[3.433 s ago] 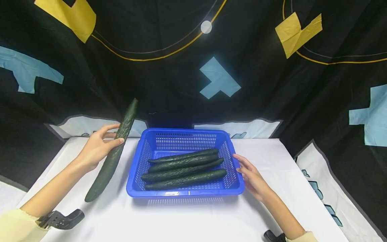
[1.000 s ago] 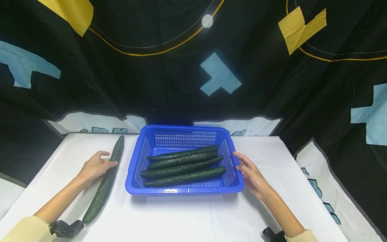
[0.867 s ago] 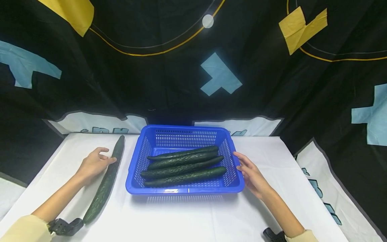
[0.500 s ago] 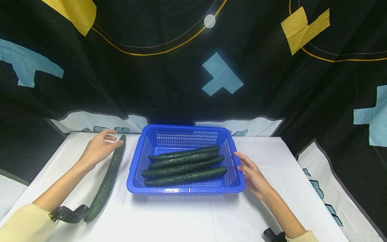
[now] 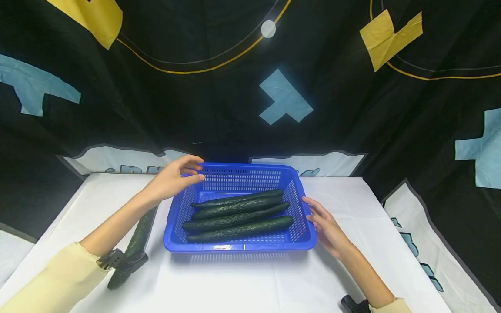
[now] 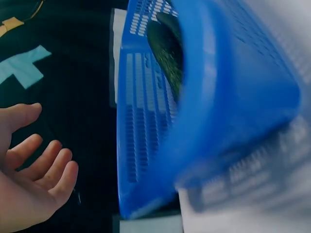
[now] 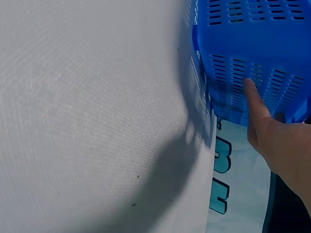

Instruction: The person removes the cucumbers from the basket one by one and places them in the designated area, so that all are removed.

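Observation:
My left hand (image 5: 172,176) hovers over the back left corner of a blue plastic basket (image 5: 242,248), fingers loosely bent and holding nothing. In the left wrist view that hand (image 6: 36,170) is apart from the basket's rim (image 6: 211,73). Several dark green cucumbers (image 5: 238,228) lie side by side in the basket. Another cucumber (image 5: 138,237) lies lengthwise on the table to its left, partly hidden by my left forearm and wrist camera. My right hand (image 5: 326,228) holds the basket's right rim; in the right wrist view a finger (image 7: 255,104) touches the slotted outer wall.
A white cloth (image 5: 219,287) covers the table. Behind it hangs a black curtain (image 5: 219,113) with yellow and light blue shapes. Black wrist cameras (image 5: 123,261) are strapped to both forearms.
My left hand lowered a cucumber onto the table left of the basket and let go. It then rose and moved right to the basket's corner. The right hand stayed on the rim.

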Demonstrator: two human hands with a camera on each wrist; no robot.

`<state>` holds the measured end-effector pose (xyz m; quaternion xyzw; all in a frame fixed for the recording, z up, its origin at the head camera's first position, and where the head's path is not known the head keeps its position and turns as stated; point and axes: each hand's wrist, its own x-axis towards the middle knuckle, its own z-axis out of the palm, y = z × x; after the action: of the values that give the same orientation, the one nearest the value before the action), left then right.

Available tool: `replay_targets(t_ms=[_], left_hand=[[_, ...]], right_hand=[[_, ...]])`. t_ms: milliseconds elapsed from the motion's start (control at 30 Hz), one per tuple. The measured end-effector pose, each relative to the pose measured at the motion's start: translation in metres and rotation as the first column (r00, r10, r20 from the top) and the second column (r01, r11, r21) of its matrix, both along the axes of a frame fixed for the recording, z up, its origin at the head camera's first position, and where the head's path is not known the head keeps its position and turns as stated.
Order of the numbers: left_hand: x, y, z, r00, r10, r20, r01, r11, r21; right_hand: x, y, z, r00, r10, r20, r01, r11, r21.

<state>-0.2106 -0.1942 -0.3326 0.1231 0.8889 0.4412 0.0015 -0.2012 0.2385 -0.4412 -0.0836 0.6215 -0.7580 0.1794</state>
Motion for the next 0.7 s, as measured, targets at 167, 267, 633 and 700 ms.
replay_targets(t_ms=[167,267,633,700], left_hand=[[-0.011,0.022,0.001,0.996,-0.086,-0.008,0.087,0.995,0.049],[-0.02,0.034,-0.003,0.992,-0.128,-0.002,0.127,0.988,0.083],[-0.05,0.078,-0.021,0.953,-0.288,0.091,0.275,0.953,0.13],[-0.053,0.085,-0.024,0.946,-0.299,0.124,0.284,0.951,0.125]], right_hand=[[0.0,0.0,0.0,1.0,-0.001,-0.002,0.001,1.0,0.008],[0.0,-0.001,0.001,1.0,-0.005,0.002,0.005,1.0,0.013],[0.001,0.0,0.001,1.0,-0.001,-0.01,0.002,1.0,0.021],[0.001,0.0,0.002,1.0,0.004,-0.015,-0.004,1.0,0.017]])
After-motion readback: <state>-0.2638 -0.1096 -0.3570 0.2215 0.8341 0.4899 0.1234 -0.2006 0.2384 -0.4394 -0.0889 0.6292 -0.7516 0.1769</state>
